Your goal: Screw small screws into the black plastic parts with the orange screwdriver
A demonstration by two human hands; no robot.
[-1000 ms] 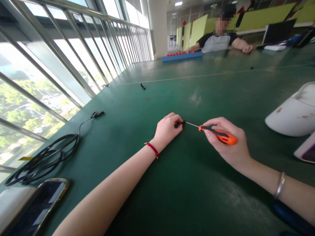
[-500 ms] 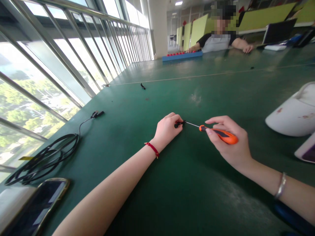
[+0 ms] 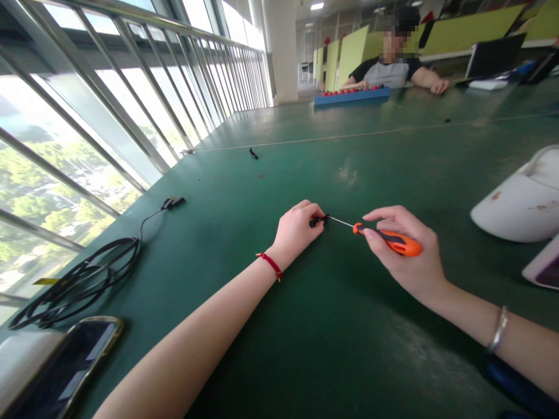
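Observation:
On the green table (image 3: 279, 337), my left hand (image 3: 299, 224) pinches a small black part (image 3: 318, 221) whose exact kind is too small to make out. From the right, the thin metal shaft of an orange and black screwdriver (image 3: 404, 243) reaches to this part, its tip touching or very near it. My right hand (image 3: 410, 250) is closed around the screwdriver's handle, with the thumb below and the index finger stretched out above it.
To the left lie a coiled black cable (image 3: 87, 273) and a phone (image 3: 74, 366). A white container (image 3: 519, 201) stands at the right. Another small black piece (image 3: 254, 153) lies farther off. Across the table, a person (image 3: 388, 73) sits behind a blue tray (image 3: 351, 99) with red pieces.
The blue tray across the table has moved to the right, and the person there has shifted slightly. My hands and the screwdriver have barely moved.

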